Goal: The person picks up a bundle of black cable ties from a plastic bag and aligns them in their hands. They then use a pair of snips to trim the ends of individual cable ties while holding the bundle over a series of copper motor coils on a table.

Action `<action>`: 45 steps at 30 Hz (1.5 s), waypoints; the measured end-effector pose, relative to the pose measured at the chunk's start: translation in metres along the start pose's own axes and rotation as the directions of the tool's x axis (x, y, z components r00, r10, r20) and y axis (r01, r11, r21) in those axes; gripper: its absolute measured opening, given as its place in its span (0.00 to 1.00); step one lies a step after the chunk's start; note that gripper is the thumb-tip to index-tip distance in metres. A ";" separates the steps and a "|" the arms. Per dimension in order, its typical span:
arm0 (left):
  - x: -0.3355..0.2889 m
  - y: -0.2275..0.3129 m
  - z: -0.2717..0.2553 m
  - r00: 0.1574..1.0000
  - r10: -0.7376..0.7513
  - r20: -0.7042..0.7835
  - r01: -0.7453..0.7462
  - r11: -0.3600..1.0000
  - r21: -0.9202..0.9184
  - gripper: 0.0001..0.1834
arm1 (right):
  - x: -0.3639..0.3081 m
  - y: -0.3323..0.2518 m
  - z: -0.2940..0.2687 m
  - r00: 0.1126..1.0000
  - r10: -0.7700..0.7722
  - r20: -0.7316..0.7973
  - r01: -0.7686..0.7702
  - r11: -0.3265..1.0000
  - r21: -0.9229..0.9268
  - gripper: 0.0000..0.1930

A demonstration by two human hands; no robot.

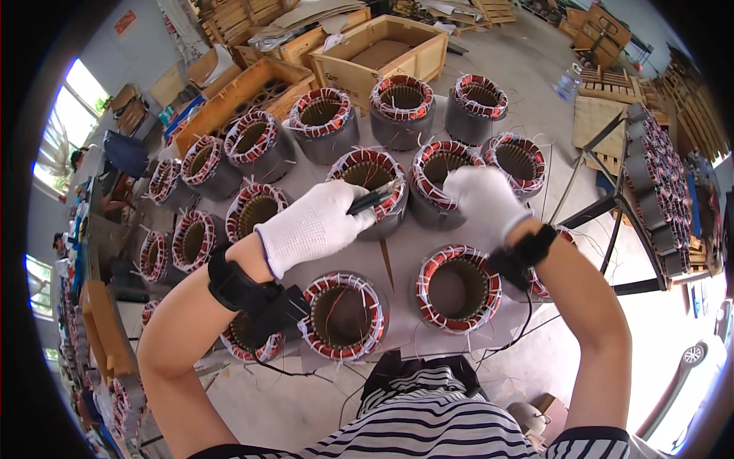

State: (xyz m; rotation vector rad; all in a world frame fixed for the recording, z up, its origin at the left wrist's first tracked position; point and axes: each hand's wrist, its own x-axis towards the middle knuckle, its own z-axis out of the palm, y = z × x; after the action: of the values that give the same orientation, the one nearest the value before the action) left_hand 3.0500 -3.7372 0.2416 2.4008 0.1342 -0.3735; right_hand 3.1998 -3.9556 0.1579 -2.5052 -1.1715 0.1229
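My left hand (325, 226), in a white knit glove, is closed around black-handled pliers (371, 200). Their metal tip points right, over the near rim of a motor stator (386, 222) with red windings and white lacing. Further right, my gloved right hand (485, 200) is at the right side of the neighbouring stator (434, 206). Its fingers curl down at the laced coil rim; whatever they pinch is hidden. Closer to me stand two more wound stators, one on the left (344, 348) and one on the right (459, 325).
Several more stators, such as one at the back (401, 134), stand in rows on the pale table (397, 260). Beyond are wooden crates (432, 65). A black metal frame (612, 203) and stacked stators (657, 191) stand at right. Thin loose wires stick out around the stators.
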 end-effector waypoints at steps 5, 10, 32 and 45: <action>0.012 -0.008 -0.001 0.999 0.022 0.035 -0.020 0.998 -0.053 0.13 | -0.056 -0.001 0.006 0.875 -0.473 0.104 0.482 0.871 -0.095 0.04; 0.009 0.002 -0.022 0.996 -0.057 0.075 0.067 0.988 -0.139 0.09 | -0.040 0.003 -0.051 0.964 0.262 -0.046 -0.134 0.628 0.767 0.09; 0.006 0.001 -0.024 0.986 -0.158 0.051 0.165 0.959 -0.229 0.10 | 0.011 0.033 -0.001 0.905 -0.136 0.404 0.278 0.907 -0.317 0.14; -0.010 -0.042 -0.041 0.965 -0.163 -0.205 0.130 0.978 -0.165 0.10 | 0.014 0.023 0.013 0.910 -0.064 0.410 0.260 0.858 -0.442 0.14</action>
State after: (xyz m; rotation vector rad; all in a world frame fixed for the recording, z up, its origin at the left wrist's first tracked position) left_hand 3.0414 -3.6783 0.2475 2.2817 0.4275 -0.1593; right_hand 3.2227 -3.9548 0.1379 -2.8815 -1.7651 0.3198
